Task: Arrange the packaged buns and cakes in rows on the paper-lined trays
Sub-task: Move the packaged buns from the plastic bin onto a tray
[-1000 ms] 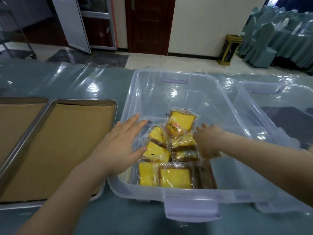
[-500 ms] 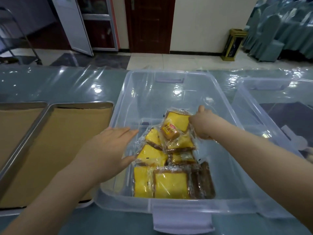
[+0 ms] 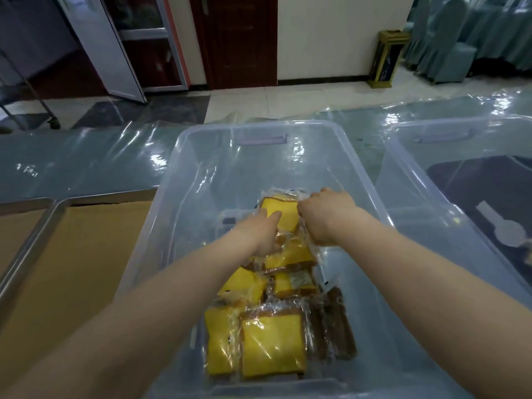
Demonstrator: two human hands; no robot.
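Both hands reach into the clear bin (image 3: pixel 184 180). The right hand (image 3: pixel 325 217) pinches the wrapper edge of the top cake packet (image 3: pixel 283 214); the left hand (image 3: pixel 263 231) lies spread against it. Lift by the wrapper without squeezing, then carry it left of the bin to the paper-lined tray (image 3: pixel 86 254).

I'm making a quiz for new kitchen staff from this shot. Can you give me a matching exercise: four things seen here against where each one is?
Things:
1. tray
2. cakes
3. bin
4. left hand

Places:
A. on the floor by the far wall
B. left of the clear tub
C. on the top cake
D. inside the clear tub

Pairs: 1-B, 2-D, 3-A, 4-C
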